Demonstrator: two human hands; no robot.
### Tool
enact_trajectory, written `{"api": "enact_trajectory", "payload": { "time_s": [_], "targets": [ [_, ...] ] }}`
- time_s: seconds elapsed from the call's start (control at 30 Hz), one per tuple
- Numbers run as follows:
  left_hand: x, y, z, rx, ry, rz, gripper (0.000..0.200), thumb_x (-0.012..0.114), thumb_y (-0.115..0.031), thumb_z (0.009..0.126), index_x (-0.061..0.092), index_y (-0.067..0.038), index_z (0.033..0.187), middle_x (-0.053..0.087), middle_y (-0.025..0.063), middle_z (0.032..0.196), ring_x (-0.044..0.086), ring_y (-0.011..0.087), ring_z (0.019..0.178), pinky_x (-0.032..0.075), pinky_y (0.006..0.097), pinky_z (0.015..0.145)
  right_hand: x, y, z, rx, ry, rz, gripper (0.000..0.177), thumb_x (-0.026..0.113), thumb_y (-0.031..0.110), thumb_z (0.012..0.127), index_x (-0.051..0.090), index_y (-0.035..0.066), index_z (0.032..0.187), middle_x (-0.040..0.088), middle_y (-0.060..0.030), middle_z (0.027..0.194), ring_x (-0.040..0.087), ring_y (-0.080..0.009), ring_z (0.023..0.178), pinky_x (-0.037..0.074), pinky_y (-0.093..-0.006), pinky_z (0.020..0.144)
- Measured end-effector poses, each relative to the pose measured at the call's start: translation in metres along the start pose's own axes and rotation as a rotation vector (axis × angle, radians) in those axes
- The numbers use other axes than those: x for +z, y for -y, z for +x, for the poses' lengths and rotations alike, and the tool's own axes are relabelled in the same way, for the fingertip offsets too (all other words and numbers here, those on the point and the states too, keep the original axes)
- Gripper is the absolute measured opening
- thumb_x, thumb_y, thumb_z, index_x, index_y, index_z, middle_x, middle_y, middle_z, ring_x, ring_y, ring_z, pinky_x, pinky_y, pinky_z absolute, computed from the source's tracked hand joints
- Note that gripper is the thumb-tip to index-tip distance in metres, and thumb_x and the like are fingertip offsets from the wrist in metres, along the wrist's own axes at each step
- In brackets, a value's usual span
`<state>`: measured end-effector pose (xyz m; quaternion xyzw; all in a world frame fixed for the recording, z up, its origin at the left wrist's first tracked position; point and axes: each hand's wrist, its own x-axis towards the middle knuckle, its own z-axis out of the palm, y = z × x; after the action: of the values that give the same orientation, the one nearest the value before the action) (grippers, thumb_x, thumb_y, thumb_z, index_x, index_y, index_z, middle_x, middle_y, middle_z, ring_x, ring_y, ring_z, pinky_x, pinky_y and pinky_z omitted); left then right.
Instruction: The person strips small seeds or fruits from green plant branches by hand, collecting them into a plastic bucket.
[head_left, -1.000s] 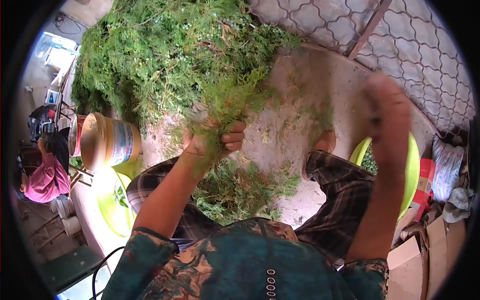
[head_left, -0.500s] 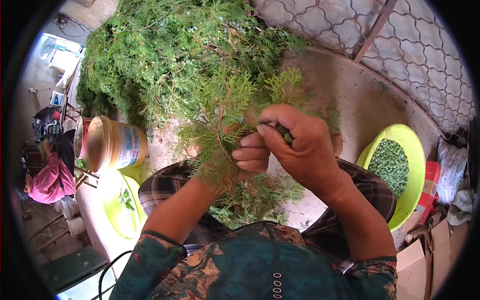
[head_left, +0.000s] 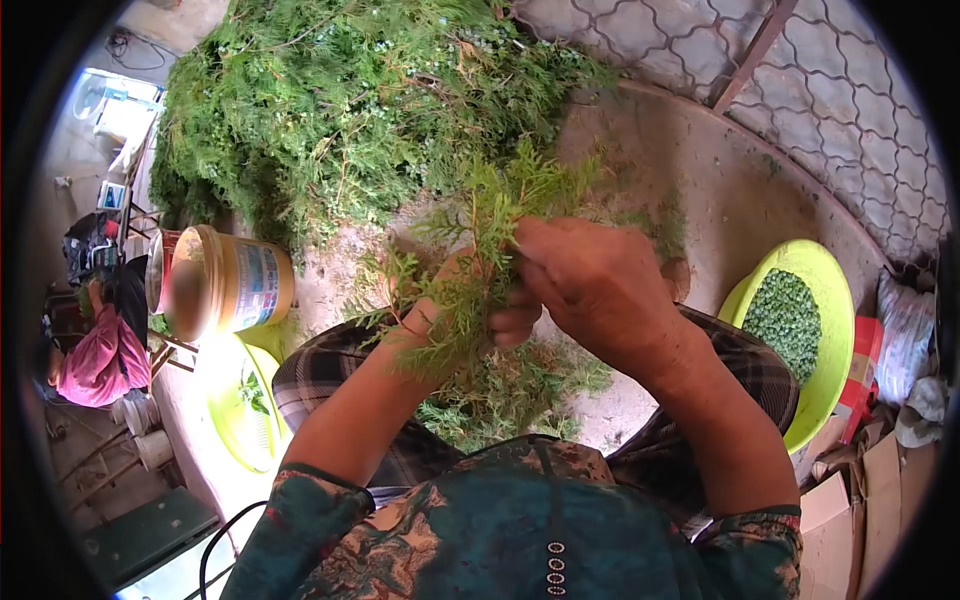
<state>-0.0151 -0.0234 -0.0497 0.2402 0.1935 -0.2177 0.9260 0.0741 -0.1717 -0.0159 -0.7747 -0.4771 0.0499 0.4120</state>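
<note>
A leafy cypress sprig [head_left: 480,270] stands up in front of my lap, its flat fronds covering much of my left hand [head_left: 513,322]. That hand is closed round the sprig from below, and only some curled fingers show. My right hand [head_left: 590,268] is bent over the same sprig with its fingers drawn together against the stem. Motion blur and the back of the hand hide what lies between those fingertips. Cut cypress sprigs [head_left: 510,395] lie on the ground between my knees, under both hands.
A big heap of cypress branches [head_left: 340,110] lies ahead. At right, a yellow-green basin [head_left: 838,350] holds small green cones [head_left: 782,325]. A yellow bucket [head_left: 215,285] and another basin [head_left: 235,420] stand left. A person in pink [head_left: 105,360] sits far left; cardboard [head_left: 830,530] lies right.
The sprig has turned and shifted right, its top closer to my right hand. My right hand has rolled over, so its back faces up and its fingertips are less visible.
</note>
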Motion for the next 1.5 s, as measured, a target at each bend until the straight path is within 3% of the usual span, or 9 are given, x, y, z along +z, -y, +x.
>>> {"api": "enact_trajectory", "payload": {
  "time_s": [0.23, 0.4, 0.53, 0.67, 0.8, 1.03, 1.13, 1.33, 1.5],
  "targets": [
    [-0.008, -0.013, 0.012, -0.225, 0.271, -0.409, 0.027, 0.045, -0.030, 0.093, 0.046, -0.003, 0.096, 0.042, -0.0049, 0.063, 0.041, 0.0073, 0.043, 0.031, 0.0202, 0.040, -0.053, -0.012, 0.007, 0.383, -0.127, 1.644, 0.020, 0.046, 0.018, 0.089, 0.054, 0.004, 0.102, 0.049, -0.0003, 0.066, 0.040, -0.0076, 0.048, 0.032, -0.0213, 0.041],
    [-0.010, -0.006, 0.012, -0.094, 0.007, -0.376, 0.023, 0.044, -0.024, 0.093, 0.046, -0.001, 0.096, 0.043, -0.0013, 0.062, 0.044, 0.0093, 0.044, 0.036, 0.0266, 0.040, -0.076, -0.012, 0.008, 0.416, -0.309, 1.581, 0.026, 0.044, 0.024, 0.088, 0.053, 0.001, 0.097, 0.052, -0.0061, 0.074, 0.039, -0.0098, 0.049, 0.030, -0.0224, 0.040],
    [-0.077, 0.032, 0.040, -0.063, -0.479, 2.253, 0.022, 0.051, -0.013, 0.081, 0.058, -0.004, 0.100, 0.062, 0.0128, 0.078, 0.061, 0.0234, 0.069, 0.047, 0.0357, 0.060, -0.092, -0.020, -0.008, 0.402, -0.377, 1.370, 0.029, 0.040, 0.021, 0.092, 0.052, -0.002, 0.105, 0.046, -0.0074, 0.080, 0.038, -0.0082, 0.050, 0.031, -0.0206, 0.039],
    [-0.220, 0.121, 0.002, -1.110, 0.488, 2.179, 0.027, 0.055, -0.009, 0.073, 0.066, -0.005, 0.098, 0.066, 0.0139, 0.092, 0.063, 0.0306, 0.090, 0.050, 0.0419, 0.074, -0.108, -0.027, -0.019, 0.449, -0.383, 1.327, 0.025, 0.041, 0.019, 0.093, 0.050, -0.003, 0.100, 0.045, -0.0069, 0.079, 0.037, -0.0084, 0.049, 0.030, -0.0204, 0.039],
    [-0.156, 0.090, 0.017, -1.228, 0.221, 2.050, 0.022, 0.058, -0.007, 0.070, 0.066, 0.000, 0.089, 0.066, 0.0156, 0.094, 0.064, 0.0303, 0.089, 0.052, 0.0406, 0.073, -0.146, -0.044, -0.038, 0.345, -0.342, 1.368, 0.022, 0.040, 0.017, 0.095, 0.045, -0.004, 0.100, 0.044, -0.0068, 0.080, 0.036, -0.0090, 0.049, 0.029, -0.0208, 0.038],
    [-0.165, 0.073, 0.071, -0.192, -0.164, 2.133, 0.015, 0.053, -0.008, 0.076, 0.063, -0.006, 0.086, 0.064, 0.0153, 0.078, 0.062, 0.0345, 0.078, 0.049, 0.0435, 0.066, -0.240, -0.121, -0.149, 0.445, -1.191, 0.393, 0.015, 0.040, 0.014, 0.095, 0.049, 0.001, 0.094, 0.044, -0.0029, 0.077, 0.035, -0.0082, 0.051, 0.030, -0.0216, 0.040],
    [-0.173, 0.078, 0.116, -0.087, -0.351, 1.959, 0.015, 0.055, -0.007, 0.075, 0.064, -0.009, 0.086, 0.065, 0.0164, 0.089, 0.061, 0.0345, 0.086, 0.050, 0.0427, 0.069, -0.239, -0.240, -0.286, 1.139, -0.046, -1.245, 0.044, 0.058, 0.018, 0.081, 0.048, -0.001, 0.119, 0.063, -0.0150, 0.093, 0.061, -0.0238, 0.092, 0.047, -0.0305, 0.075],
    [-0.200, 0.097, 0.190, 0.279, -0.495, 1.963, 0.020, 0.051, -0.007, 0.079, 0.058, -0.009, 0.098, 0.061, 0.0190, 0.097, 0.061, 0.0349, 0.086, 0.049, 0.0442, 0.069, -0.152, -0.198, -0.205, 1.142, -0.481, 0.003, 0.030, 0.060, 0.020, 0.082, 0.059, 0.000, 0.105, 0.060, -0.0053, 0.083, 0.059, -0.0137, 0.071, 0.048, -0.0268, 0.063],
    [-0.232, 0.108, 0.230, 0.138, -0.514, 2.091, 0.021, 0.052, -0.009, 0.081, 0.051, -0.009, 0.102, 0.057, 0.0191, 0.085, 0.059, 0.0395, 0.078, 0.047, 0.0494, 0.065, -0.063, -0.247, -0.103, 0.986, -0.185, 0.332, 0.026, 0.058, 0.016, 0.082, 0.060, 0.001, 0.102, 0.064, -0.0118, 0.083, 0.062, -0.0191, 0.070, 0.050, -0.0317, 0.064]
  ]
}}
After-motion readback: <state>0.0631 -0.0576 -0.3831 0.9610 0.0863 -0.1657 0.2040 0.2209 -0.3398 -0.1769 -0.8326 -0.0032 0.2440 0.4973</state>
